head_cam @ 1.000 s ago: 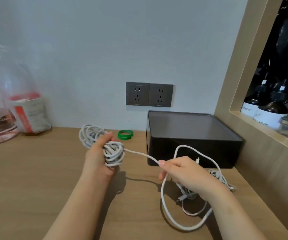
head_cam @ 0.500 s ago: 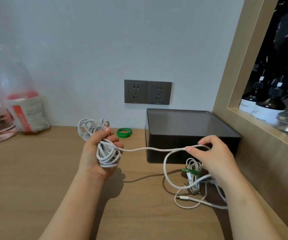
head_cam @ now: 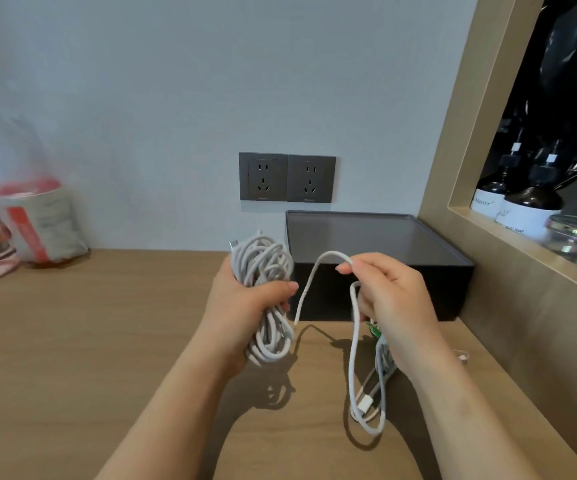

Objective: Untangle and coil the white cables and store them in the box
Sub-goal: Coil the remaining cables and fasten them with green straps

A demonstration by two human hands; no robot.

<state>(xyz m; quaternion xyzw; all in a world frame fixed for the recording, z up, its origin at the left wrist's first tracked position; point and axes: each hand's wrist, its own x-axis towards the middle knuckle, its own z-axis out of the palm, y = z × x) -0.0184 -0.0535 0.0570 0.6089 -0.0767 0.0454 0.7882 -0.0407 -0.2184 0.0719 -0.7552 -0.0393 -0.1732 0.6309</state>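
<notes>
Our left hand (head_cam: 242, 306) grips the white cable coil (head_cam: 266, 268) in a closed fist, and the coil is fatter than a second ago. Our right hand (head_cam: 391, 299), pinching the loose strand (head_cam: 353, 341), has swung back beside it before the dark box (head_cam: 377, 237). We judge little slack remains to wind.

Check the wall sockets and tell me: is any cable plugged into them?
No, both wall sockets show bare slots; the white cable is bundled in the left hand and pinched by the right hand.
</notes>
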